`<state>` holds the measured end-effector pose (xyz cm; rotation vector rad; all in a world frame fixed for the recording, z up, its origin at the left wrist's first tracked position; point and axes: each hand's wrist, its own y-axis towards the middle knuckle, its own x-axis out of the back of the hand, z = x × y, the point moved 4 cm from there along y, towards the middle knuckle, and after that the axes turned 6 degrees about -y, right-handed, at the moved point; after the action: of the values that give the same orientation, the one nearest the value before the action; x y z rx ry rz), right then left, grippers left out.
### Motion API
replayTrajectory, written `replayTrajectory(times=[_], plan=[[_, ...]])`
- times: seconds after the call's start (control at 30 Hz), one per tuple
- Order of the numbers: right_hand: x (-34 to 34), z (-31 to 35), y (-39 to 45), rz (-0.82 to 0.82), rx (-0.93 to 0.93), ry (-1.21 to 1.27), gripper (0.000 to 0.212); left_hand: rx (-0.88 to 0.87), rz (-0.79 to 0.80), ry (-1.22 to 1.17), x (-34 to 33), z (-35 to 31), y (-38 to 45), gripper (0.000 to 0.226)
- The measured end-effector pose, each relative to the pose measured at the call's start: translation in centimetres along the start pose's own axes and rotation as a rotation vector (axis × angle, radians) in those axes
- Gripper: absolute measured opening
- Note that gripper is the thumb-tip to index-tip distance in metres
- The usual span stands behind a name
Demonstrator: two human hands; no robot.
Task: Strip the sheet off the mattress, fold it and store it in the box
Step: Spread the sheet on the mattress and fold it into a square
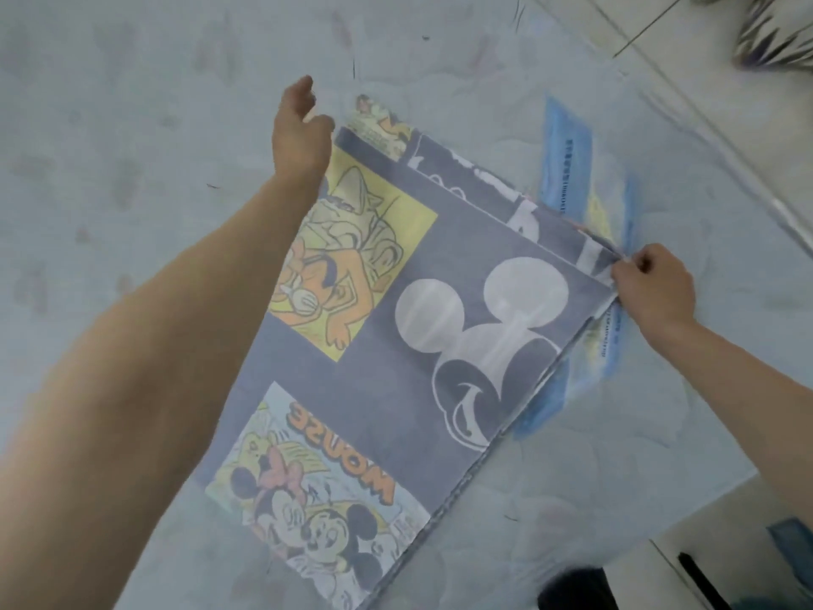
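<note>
We are in the folding step: the grey-blue cotton sheet printed with cartoon panels (396, 345) is already off and lies as a long folded strip on the bare pale quilted mattress (110, 125), running from the near edge of the view away toward the far right.

Going left to right, our left hand (301, 129) reaches to the strip's far left corner; its fingers are curled at that corner, but blur keeps us from telling whether they truly pinch the cloth. Our right hand (655, 288) pinches the far right corner, where several layers fan out slightly and do not line up.

The next move, as we judge it, calls for both far corners to be brought toward us onto the near end, edges matched.

To the left the mattress offers broad open room. To the right the strip overlaps a blue and yellow printed label (567, 169) on the mattress, and the mattress edge and the pale tiled floor (660, 24) lie near. The box is not in view.
</note>
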<state>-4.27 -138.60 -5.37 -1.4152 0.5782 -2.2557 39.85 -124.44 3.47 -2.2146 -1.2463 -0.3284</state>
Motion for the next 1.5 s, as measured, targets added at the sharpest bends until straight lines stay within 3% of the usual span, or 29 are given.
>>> replayTrajectory(times=[0.1, 0.2, 0.27, 0.37, 0.43, 0.5, 0.6, 0.77, 0.8, 0.9, 0.97, 1.23, 1.33, 1.43, 1.5], plan=[[-0.8, 1.0, -0.2, -0.069, -0.131, -0.057, 0.018, -0.198, -0.133, 0.270, 0.7, 6.9, -7.2, 0.055], [-2.1, 4.7, -2.5, -0.321, 0.029, -0.291, 0.045, -0.066, -0.050, 0.539, 1.1, 16.0, -14.0, 0.062], [-5.3, 8.8, -5.0, -0.323, 0.482, -0.429, 0.056, 0.070, 0.032, 0.688, 1.8, 21.1, -14.7, 0.065], [-14.0, 14.3, -9.3, -0.044, 1.207, -0.603, 0.058, 0.104, -0.055, 0.706, 2.7, 23.6, -9.9, 0.068], [-19.2, 16.1, -10.1, 0.145, 1.471, -0.815, 0.062, 0.035, -0.107, 0.732, 2.5, 23.4, -6.0, 0.070], [-22.2, 17.5, -8.7, 0.207, 1.540, -0.911, 0.065, -0.064, -0.111, 0.770, 1.9, 22.7, -3.0, 0.071], [-22.1, 19.2, -4.9, 0.098, 1.432, -0.866, 0.067, -0.185, -0.113, 0.821, 1.3, 21.8, -0.7, 0.072], [-15.6, 17.5, 2.0, -0.119, 1.007, -0.771, 0.070, -0.150, -0.228, 0.791, -1.2, 18.6, 0.8, 0.077], [-14.8, 16.9, 2.4, -0.130, 0.950, -0.760, 0.070, -0.223, -0.201, 0.789, -2.9, 17.1, 1.0, 0.077], [-14.1, 15.2, 2.2, -0.163, 0.945, -0.755, 0.069, -0.563, 0.081, 0.874, -9.9, 12.8, 1.0, 0.074], [-13.3, 13.6, 2.6, -0.208, 0.927, -0.739, 0.067, -0.663, 0.199, 0.940, -12.6, 10.9, 2.4, 0.071], [-6.7, 1.3, 1.6, -0.406, 0.704, -0.536, 0.062, -0.458, 0.225, 0.896, -8.6, 8.4, 11.0, 0.061], [-5.2, 0.2, 0.5, -0.486, 0.603, -0.519, 0.055, -0.536, 0.276, 0.927, -9.3, 5.5, 10.7, 0.068], [-3.4, 0.9, 0.8, -0.409, 0.545, -0.388, 0.042, -0.613, 0.546, 1.122, -11.0, 2.1, 10.7, 0.085], [-2.0, 0.9, 1.4, -0.230, 0.398, -0.187, 0.031, -0.570, 0.612, 1.336, -11.2, 0.9, 11.4, 0.079]])
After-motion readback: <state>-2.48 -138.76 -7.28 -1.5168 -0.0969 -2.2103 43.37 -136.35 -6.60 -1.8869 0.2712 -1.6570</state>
